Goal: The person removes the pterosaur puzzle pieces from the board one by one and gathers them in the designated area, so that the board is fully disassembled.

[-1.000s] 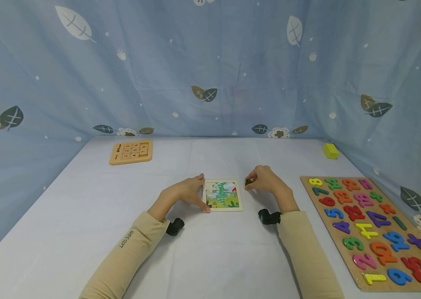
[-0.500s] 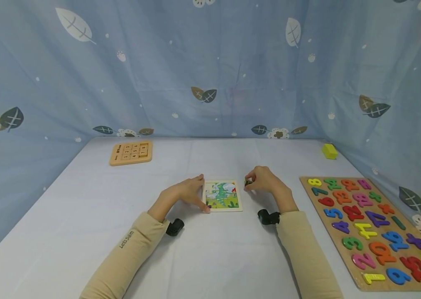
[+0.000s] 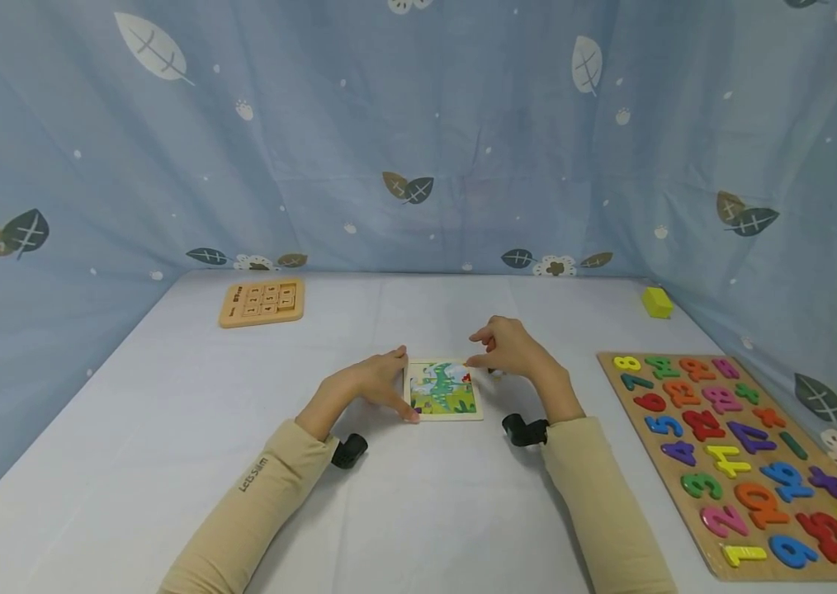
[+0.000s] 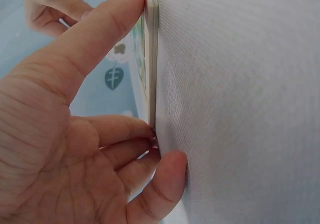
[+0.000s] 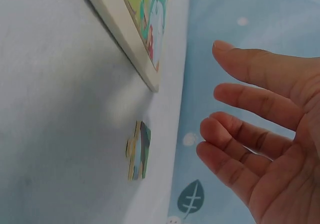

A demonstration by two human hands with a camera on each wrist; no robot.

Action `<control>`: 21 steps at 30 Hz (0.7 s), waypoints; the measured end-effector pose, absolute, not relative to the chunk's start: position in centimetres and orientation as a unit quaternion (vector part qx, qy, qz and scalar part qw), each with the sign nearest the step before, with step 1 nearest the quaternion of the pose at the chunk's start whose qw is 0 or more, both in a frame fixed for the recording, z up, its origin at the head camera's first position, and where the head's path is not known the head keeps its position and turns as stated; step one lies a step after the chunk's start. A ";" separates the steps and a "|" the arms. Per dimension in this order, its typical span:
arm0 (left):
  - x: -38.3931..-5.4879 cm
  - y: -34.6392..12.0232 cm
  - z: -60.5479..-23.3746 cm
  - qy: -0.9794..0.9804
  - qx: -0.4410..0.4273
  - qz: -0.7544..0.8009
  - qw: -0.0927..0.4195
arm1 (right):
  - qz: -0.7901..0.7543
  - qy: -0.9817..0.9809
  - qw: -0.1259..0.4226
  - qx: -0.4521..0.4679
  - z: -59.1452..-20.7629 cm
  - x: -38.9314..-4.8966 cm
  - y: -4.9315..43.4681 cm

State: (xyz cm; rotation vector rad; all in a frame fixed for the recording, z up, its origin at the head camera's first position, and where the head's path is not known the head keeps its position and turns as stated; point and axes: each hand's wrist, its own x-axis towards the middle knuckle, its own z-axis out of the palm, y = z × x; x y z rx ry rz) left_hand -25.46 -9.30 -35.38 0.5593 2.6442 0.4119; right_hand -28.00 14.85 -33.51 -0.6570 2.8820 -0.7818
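While the dinosaur puzzle (image 3: pixel 442 388) lies flat mid-table, the left hand (image 3: pixel 374 381) grips its left side between thumb and fingers. By its far right corner the right hand (image 3: pixel 511 351) hovers, fingers loosely bent and holding nothing; a loose piece (image 5: pixel 138 151) lies just to the puzzle's right. Beyond sit a sliding number board (image 3: pixel 262 304), far left, and a yellow block (image 3: pixel 657 303), far right.

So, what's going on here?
Someone's at a small dinosaur puzzle on the table. Their left hand touches its left side, thumb at the near corner. The right hand is raised by the far right corner, fingers holding nothing visible. One loose piece lies on the cloth just off the puzzle's right side.
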 end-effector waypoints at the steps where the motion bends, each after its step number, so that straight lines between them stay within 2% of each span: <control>1: -25.5 -9.3 -35.4 0.947 0.200 0.148 0.202 | -0.255 0.941 0.043 -0.217 -33.5 -28.0 14.7; 8: -25.6 -9.4 -35.5 0.946 0.199 0.160 0.201 | -0.246 0.938 0.047 -0.239 -33.4 -28.3 12.8; 21: -25.6 -9.6 -35.4 0.944 0.199 0.162 0.206 | -0.209 0.942 0.097 -0.246 -35.0 -28.3 9.8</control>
